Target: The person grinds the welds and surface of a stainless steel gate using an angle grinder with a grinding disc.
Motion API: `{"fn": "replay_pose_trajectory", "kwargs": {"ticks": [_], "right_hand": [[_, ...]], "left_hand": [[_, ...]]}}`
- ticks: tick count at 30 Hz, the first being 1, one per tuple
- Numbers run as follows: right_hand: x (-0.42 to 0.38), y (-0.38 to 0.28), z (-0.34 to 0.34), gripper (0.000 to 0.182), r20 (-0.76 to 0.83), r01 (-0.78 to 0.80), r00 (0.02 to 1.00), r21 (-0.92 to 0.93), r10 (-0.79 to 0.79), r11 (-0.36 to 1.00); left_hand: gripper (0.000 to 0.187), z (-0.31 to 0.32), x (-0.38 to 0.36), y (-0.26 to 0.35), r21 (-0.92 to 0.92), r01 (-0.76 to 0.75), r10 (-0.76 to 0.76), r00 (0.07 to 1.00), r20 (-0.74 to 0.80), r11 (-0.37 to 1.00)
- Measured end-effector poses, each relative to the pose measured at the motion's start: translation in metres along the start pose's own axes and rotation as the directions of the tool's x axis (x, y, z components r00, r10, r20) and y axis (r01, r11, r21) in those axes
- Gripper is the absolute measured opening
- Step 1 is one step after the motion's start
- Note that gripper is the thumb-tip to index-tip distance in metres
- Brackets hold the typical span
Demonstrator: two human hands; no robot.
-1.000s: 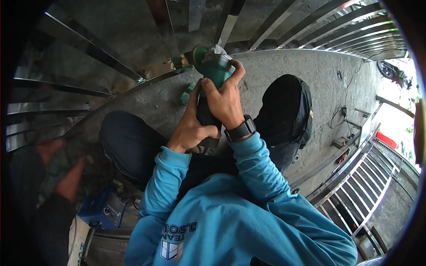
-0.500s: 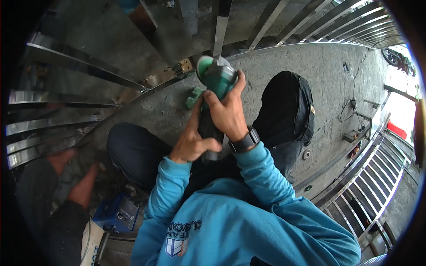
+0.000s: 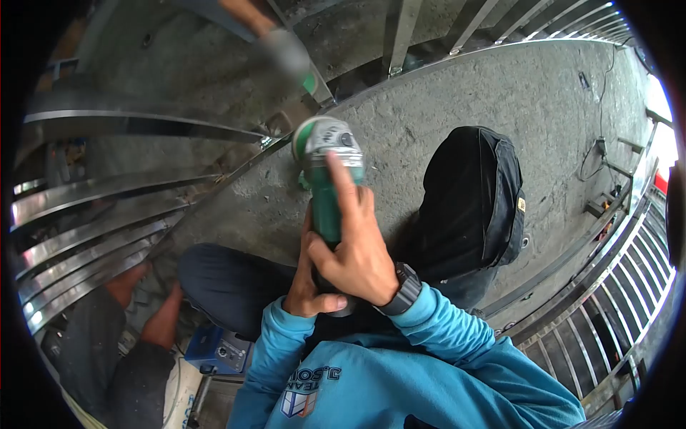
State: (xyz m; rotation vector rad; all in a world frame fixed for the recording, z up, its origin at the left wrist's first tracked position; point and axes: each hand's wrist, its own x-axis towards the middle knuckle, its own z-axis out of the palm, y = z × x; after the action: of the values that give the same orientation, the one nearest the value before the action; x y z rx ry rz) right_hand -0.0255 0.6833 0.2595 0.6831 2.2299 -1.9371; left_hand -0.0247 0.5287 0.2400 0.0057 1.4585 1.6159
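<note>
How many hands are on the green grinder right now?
2. The right hand lies over the green grinder, index finger pointing along it; the left hand holds its rear end, partly hidden behind the right.

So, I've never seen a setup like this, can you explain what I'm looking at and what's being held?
There's no robot here, just a person's two bare hands. The camera is worn on their head, looking down over a blue sleeved top and bent knees. They hold a green power tool, likely an angle grinder, with a disc at its head. The left hand is at its dark rear part; the right hand lies over the body, index finger stretched forward. Beyond is a barred metal frame on a rough grey floor. At lower left are a blue box and another person's legs.
</note>
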Motion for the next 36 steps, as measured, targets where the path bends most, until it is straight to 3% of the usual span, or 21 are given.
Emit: {"fn": "replay_pose_trajectory", "kwargs": {"ticks": [1,3,6,16,27,36], "right_hand": [[0.004,-0.002,0.002,0.098,0.04,0.01,0.999,-0.049,-0.008,0.999],[0.013,-0.004,0.003,0.097,0.017,0.046,0.999,-0.056,-0.045,0.997],[0.023,-0.012,-0.001,0.099,0.104,0.003,0.994,-0.139,0.012,0.99],[0.047,-0.015,0.0,0.098,0.132,0.013,0.991,-0.217,0.016,0.976],[0.054,-0.023,-0.001,0.092,0.141,-0.008,0.989,-0.262,0.046,0.965],[0.019,-0.021,-0.015,0.09,0.153,0.01,0.988,-0.305,0.038,0.952]], "left_hand": [[0.141,0.001,-0.003,-0.002,0.016,0.011,-0.011,1.0,0.002,1.0],[0.118,0.001,-0.001,-0.006,-0.082,-0.047,0.044,0.998,-0.046,0.995],[0.117,0.005,0.011,-0.006,-0.071,-0.015,0.011,0.998,-0.054,0.997],[0.112,-0.001,0.036,-0.002,-0.117,0.061,-0.077,0.987,-0.139,0.991],[0.106,-0.014,0.024,0.006,-0.196,0.069,-0.115,0.965,-0.235,0.978],[0.102,0.024,-0.025,-0.01,-0.277,0.067,-0.15,0.944,-0.293,0.959]]}}
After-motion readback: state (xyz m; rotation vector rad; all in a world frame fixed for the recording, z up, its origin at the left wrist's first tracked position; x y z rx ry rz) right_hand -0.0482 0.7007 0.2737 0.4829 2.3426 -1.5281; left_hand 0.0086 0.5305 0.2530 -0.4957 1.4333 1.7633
